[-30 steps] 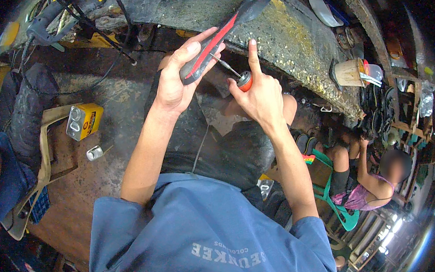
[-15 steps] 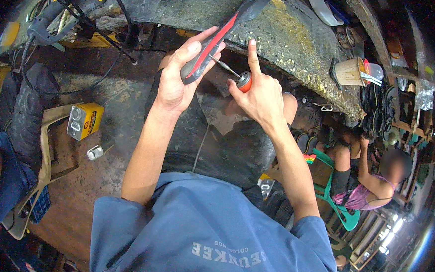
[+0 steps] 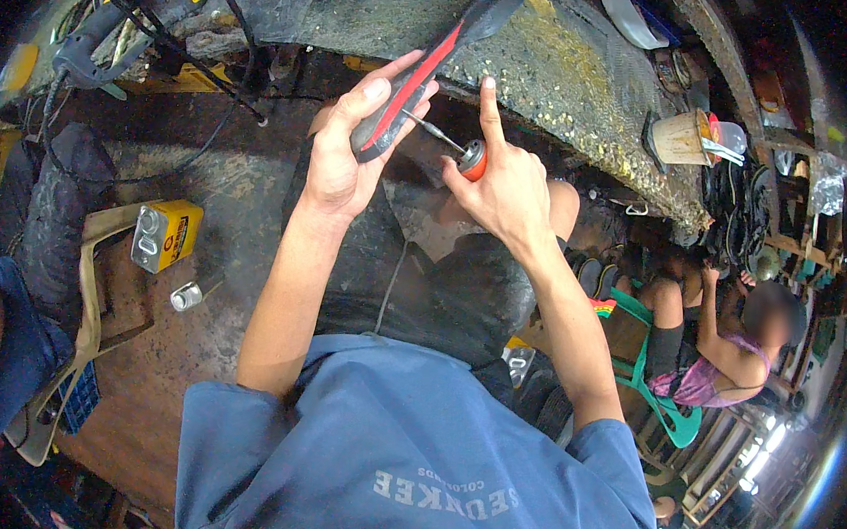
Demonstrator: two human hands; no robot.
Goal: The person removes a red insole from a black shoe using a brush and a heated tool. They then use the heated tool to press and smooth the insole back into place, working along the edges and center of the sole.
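My left hand (image 3: 333,168) grips a long black shoe sole (image 3: 428,68) with a red band along its side, thumb on one face and fingers behind. The sole slants up and away, its far end over the workbench. My right hand (image 3: 513,186) is closed on the rounded orange handle of an awl (image 3: 474,160), index finger pointing straight up. The awl's thin metal shaft runs to the sole's near side, beside my left fingers. Its point meets the sole's edge; whether it has pierced it I cannot tell.
The worn bench (image 3: 568,91) is crusted with dried yellowish residue. A dirty tub (image 3: 680,140) stands at its right edge. A yellow tin (image 3: 168,235) and a small can (image 3: 186,296) are at left, near a chair. Black cords hang upper left. Another person (image 3: 716,363) sits at right.
My right hand and the awl have shifted very slightly left, toward the sole. My left hand and the sole stay almost still. The seated person's hands have moved a little.
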